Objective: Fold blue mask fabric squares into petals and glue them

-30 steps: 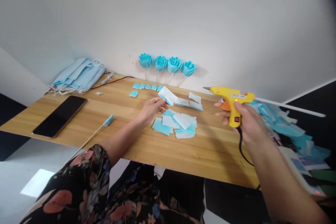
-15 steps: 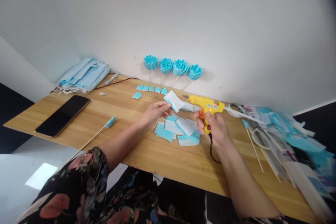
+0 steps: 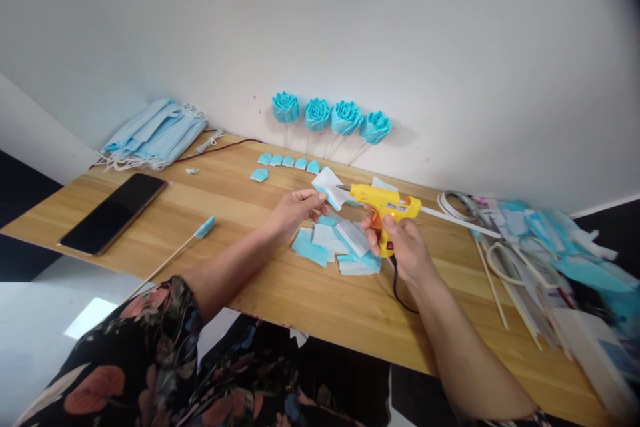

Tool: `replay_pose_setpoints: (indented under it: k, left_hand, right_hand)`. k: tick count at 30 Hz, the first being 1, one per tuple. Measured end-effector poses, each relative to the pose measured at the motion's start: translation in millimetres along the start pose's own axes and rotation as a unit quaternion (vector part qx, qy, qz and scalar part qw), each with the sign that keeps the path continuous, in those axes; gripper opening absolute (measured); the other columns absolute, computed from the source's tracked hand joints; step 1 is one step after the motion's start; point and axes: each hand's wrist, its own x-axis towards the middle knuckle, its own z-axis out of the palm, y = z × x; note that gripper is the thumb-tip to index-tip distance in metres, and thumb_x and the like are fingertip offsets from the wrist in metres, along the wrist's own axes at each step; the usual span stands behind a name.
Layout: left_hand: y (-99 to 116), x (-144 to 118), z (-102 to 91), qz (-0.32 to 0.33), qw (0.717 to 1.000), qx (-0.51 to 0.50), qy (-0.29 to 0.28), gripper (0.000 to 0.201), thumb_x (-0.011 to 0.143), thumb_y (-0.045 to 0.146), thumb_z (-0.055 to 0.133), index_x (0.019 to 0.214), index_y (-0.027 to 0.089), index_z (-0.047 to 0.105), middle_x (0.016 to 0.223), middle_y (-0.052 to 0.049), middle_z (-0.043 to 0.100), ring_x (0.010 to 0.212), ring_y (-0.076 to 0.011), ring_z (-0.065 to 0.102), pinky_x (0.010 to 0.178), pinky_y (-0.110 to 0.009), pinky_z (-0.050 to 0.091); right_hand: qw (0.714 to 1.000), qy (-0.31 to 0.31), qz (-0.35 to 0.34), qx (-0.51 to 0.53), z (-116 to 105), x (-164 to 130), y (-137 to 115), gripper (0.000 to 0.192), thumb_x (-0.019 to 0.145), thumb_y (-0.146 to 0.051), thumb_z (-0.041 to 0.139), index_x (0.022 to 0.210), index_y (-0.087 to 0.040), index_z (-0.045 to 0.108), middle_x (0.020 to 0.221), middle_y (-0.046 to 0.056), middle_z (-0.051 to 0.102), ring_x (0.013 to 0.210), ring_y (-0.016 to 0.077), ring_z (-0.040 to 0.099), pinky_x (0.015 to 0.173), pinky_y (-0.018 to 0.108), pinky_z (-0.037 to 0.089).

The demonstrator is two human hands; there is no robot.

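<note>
A white-and-blue fabric piece [image 3: 330,188] is being pinched between the fingertips of the left hand [image 3: 295,208], above the wooden table [image 3: 240,227]. The right hand [image 3: 400,243] is gripping a yellow glue gun [image 3: 383,203], its nozzle touching or nearly touching the piece. Just below the grip, a pile of cut pieces [image 3: 335,247] is waiting; beyond it, small folded petals [image 3: 287,163] and four finished blue roses [image 3: 330,117] are standing, suggesting work well underway, with much left.

You're at a home craft corner: a light wooden tabletop [image 3: 310,293] against a plain white wall [image 3: 400,47], four finished blue fabric roses on sticks [image 3: 330,117] propped there, a stack of blue surgical masks [image 3: 155,133], a black smartphone [image 3: 113,212] lying nearby.
</note>
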Motion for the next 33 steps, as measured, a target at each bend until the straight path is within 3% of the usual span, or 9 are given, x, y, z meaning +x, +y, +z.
replay_pose_setpoints:
  k: [11, 33]
  left_hand:
    - [0.4, 1.2, 0.2, 0.009, 1.0, -0.001, 0.007, 0.031, 0.073, 0.042, 0.079, 0.071, 0.012, 0.07, 0.069, -0.006, 0.069, 0.06, -0.0104, 0.057, 0.059, -0.024, 0.042]
    - [-3.1, 1.3, -0.1, 0.02, 1.0, 0.012, -0.003, 0.029, 0.076, 0.042, 0.076, 0.072, 0.014, 0.073, 0.069, -0.005, 0.068, 0.063, -0.0111, 0.057, 0.061, -0.025, 0.041]
  right_hand:
    - [1.0, 0.007, -0.006, 0.002, 0.0, 1.3, 4.8, 0.039, 0.085, -0.057, 0.064, 0.098, -0.02, 0.065, 0.065, -0.001, 0.059, 0.051, 0.0106, 0.049, 0.046, 0.024, 0.039]
    - [1.0, 0.025, 0.005, -0.003, 3.5, 1.5, 4.8, 0.042, 0.079, -0.059, 0.069, 0.095, -0.021, 0.065, 0.078, 0.001, 0.061, 0.052, 0.0089, 0.046, 0.049, 0.025, 0.043]
